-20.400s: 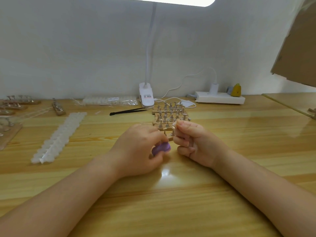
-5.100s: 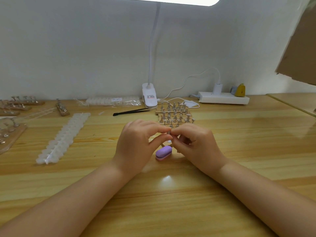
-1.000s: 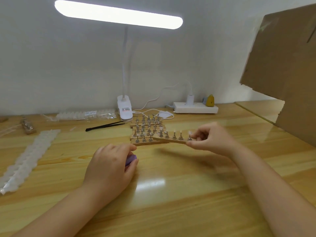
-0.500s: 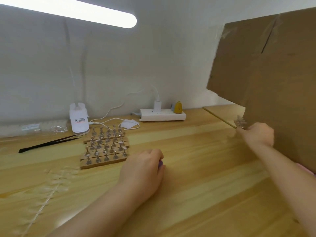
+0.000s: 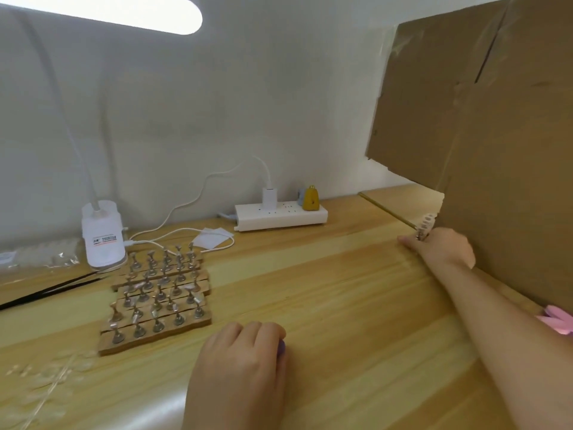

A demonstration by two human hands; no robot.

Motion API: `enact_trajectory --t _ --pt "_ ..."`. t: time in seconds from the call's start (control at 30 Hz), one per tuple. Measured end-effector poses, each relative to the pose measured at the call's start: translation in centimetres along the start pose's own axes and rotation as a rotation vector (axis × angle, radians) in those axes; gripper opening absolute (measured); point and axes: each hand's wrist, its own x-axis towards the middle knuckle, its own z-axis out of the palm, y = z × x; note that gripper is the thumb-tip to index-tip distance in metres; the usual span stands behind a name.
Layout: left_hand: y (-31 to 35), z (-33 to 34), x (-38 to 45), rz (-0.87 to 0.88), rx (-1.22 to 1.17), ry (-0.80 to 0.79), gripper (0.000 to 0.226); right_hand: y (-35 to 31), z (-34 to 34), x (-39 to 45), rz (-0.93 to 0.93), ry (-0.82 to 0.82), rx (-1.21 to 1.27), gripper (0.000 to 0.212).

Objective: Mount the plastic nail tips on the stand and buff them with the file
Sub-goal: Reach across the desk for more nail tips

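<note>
Stands (image 5: 158, 301) lie side by side on the desk (image 5: 341, 305): about six wooden strips, each with five metal pegs, all bare. Right hand (image 5: 443, 248) reaches far right to the cardboard (image 5: 496, 150), gripping one more stand (image 5: 424, 226) carrying white tips. Left hand (image 5: 238, 367) rests curled over one purple file (image 5: 281, 347) near the front strip.

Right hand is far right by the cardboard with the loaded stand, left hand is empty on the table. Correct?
Not quite. The left hand is not empty: the head view shows its fingers curled over the purple file, which peeks out at the fingertips. The rest stands: the right hand is far right by the cardboard, holding the stand loaded with nail tips.
</note>
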Motion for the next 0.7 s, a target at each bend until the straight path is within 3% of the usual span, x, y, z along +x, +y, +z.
enact_trajectory --t 0.1,0.2,0.27,0.43,0.6,0.7 --pt "0.2 0.0 0.0 0.028 0.025 -0.020 0.026 1.0 -0.3 -0.2 -0.102 -0.012 0.115 0.052" --pt "0.4 -0.3 -0.1 0.026 0.034 -0.024 0.005 1.7 -0.4 -0.3 -0.165 -0.074 0.150 0.040" --pt "0.4 -0.1 -0.1 0.012 0.009 -0.076 0.027 1.5 -0.4 0.1 -0.155 -0.129 0.077 0.034" --pt "0.4 0.0 0.2 -0.004 -0.020 -0.129 0.033 0.5 -1.2 1.6 -0.081 -0.350 0.038 0.070" --pt "1.0 -0.6 1.3 -0.069 0.036 -0.252 0.011 -1.2 -1.4 -0.6 -0.180 -0.251 -0.109 0.054" --pt "0.3 -0.9 2.2 -0.107 0.028 -0.326 0.020 -4.8 -2.4 -3.8 -0.353 -0.117 -0.196 0.038"
